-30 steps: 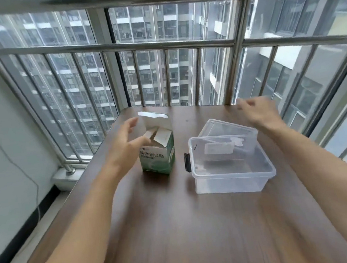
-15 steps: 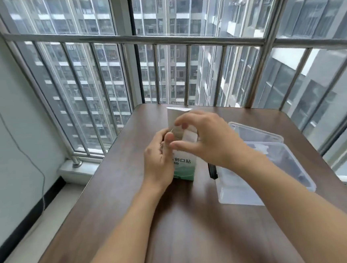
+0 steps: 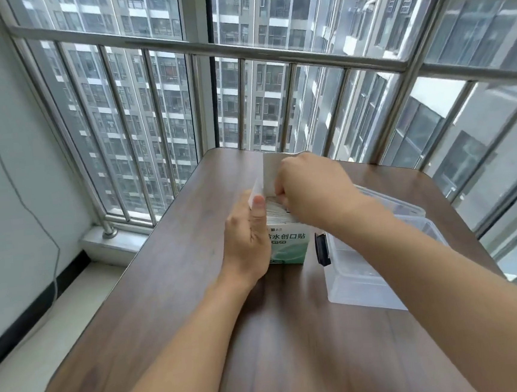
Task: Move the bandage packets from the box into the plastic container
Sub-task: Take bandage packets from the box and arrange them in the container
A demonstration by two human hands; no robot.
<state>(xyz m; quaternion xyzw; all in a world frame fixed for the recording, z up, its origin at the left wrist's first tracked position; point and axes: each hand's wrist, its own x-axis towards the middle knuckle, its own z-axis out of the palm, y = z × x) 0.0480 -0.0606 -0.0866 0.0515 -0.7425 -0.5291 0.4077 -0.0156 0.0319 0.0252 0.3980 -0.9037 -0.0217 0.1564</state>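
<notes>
Now both hands have closed in: your left hand [image 3: 249,243] grips the box [image 3: 289,243] on the bench [image 3: 172,297], while your right hand [image 3: 309,188] digs curled fingers into the bandage packets [image 3: 275,208] at its open top. Nothing looks moved yet to the plastic container [image 3: 364,280] just beside.

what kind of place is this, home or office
Probably a high-rise flat's enclosed balcony: steel window bars front apartment towers outside, and a small wooden table stands against them.
</notes>
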